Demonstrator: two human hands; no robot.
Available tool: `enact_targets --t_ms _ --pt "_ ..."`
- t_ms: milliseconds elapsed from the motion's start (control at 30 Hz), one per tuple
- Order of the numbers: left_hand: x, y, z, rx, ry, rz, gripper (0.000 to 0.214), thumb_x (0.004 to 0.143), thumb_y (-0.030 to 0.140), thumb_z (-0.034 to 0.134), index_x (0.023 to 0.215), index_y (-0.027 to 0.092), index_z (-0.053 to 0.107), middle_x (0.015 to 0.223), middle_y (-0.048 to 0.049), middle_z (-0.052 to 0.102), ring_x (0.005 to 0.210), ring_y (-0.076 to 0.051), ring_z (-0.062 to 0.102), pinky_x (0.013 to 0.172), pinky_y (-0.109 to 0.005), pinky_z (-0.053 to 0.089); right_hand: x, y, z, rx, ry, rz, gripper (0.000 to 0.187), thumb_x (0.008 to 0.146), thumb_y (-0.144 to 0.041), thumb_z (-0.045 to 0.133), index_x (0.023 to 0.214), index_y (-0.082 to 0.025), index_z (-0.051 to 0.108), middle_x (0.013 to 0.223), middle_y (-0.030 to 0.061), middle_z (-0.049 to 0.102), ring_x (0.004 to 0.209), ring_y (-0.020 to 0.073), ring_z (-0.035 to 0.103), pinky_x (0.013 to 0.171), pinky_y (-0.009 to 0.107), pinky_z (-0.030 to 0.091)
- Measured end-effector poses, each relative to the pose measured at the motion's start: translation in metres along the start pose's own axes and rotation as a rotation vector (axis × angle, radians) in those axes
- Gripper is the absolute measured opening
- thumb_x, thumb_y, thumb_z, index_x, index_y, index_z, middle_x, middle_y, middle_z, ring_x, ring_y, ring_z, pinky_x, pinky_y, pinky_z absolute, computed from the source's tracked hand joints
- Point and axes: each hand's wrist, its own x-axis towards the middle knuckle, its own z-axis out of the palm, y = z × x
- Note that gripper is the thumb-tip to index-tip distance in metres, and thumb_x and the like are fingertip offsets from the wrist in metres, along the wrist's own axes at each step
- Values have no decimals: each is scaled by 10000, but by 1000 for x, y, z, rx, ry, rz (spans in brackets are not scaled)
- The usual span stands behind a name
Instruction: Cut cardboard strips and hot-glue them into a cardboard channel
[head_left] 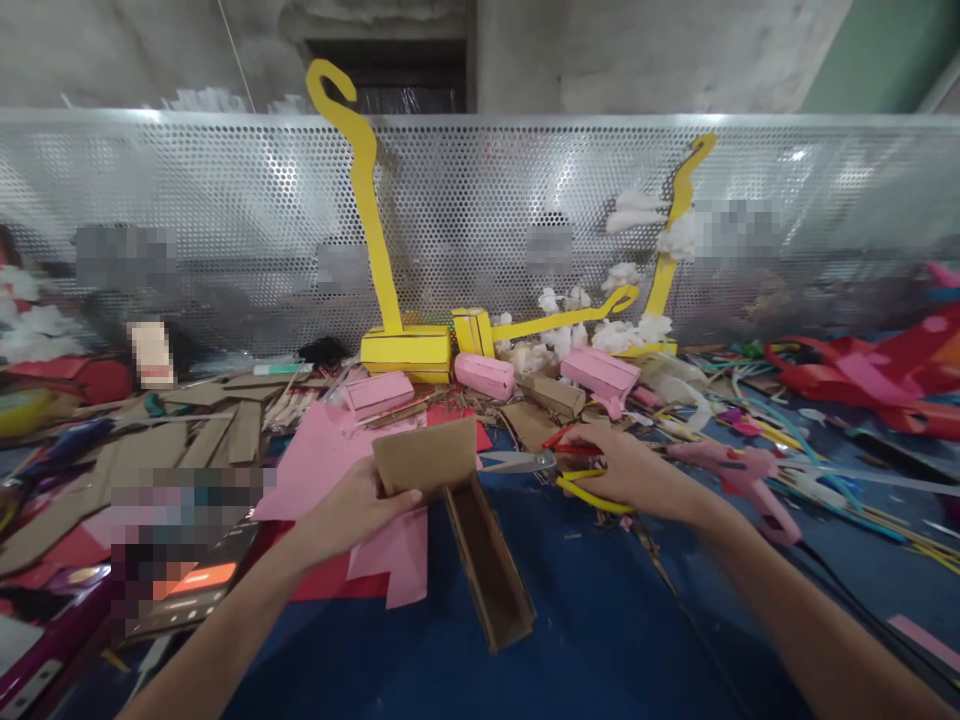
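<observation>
My left hand (pixel 352 512) grips a folded brown cardboard piece (pixel 480 540) at its upper flap; the piece is a long open channel that slopes down toward me. My right hand (pixel 626 470) is closed on scissors (pixel 559 465) with red and yellow handles. Their blades point left and meet the cardboard's right edge just below the flap. Both hands hover over a blue table surface (pixel 600 620).
Pink paper (pixel 337 470) and red paper lie under the left hand. A pink glue gun (pixel 739 475) rests right of my right hand. Yellow cardboard figures (pixel 405 345), pink boxes (pixel 600 372) and cardboard strips (pixel 217 440) crowd the back before a perforated metal screen (pixel 225 200). A phone (pixel 202 580) lies at left.
</observation>
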Motion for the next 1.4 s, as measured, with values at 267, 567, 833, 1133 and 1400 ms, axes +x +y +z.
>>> enact_targets --t_ms 267,567,833,1133,1400 --pt "-1 6 1 158 13 -9 370 836 356 680 1148 168 749 1137 -109 796 1075 -334 729 954 -453 574 8 -4 11 19 -4 -45 388 742 -229 694 1130 -242 707 1102 56 766 1001 287 700 895 374 518" --pt "-3 -2 0 146 68 20 358 772 361 707 1077 191 788 1034 -93 824 992 -350 748 873 -443 603 18 -8 15 29 -25 -76 371 738 -177 682 1106 -225 702 1139 69 762 1033 276 707 935 381 524" --pt "-2 -2 0 159 55 22 354 785 366 698 1077 184 783 1004 -94 821 966 -340 750 857 -428 601 23 -11 12 59 -57 -82 419 732 -152 662 1144 -217 708 1154 75 765 1054 279 708 986 408 519" --pt "-5 4 0 193 42 3 391 819 397 677 1099 138 760 1015 -102 812 996 -327 728 857 -390 585 26 1 16 68 -62 -71 432 749 -191 681 1181 -211 700 1183 91 755 1074 299 702 991 422 522" --pt "-4 3 0 210 37 -10 385 815 403 671 1097 155 755 978 -98 810 980 -318 728 865 -416 580 26 2 16 83 -75 -84 446 748 -199 685 1192 -231 701 1202 72 747 1096 293 693 1007 400 510"
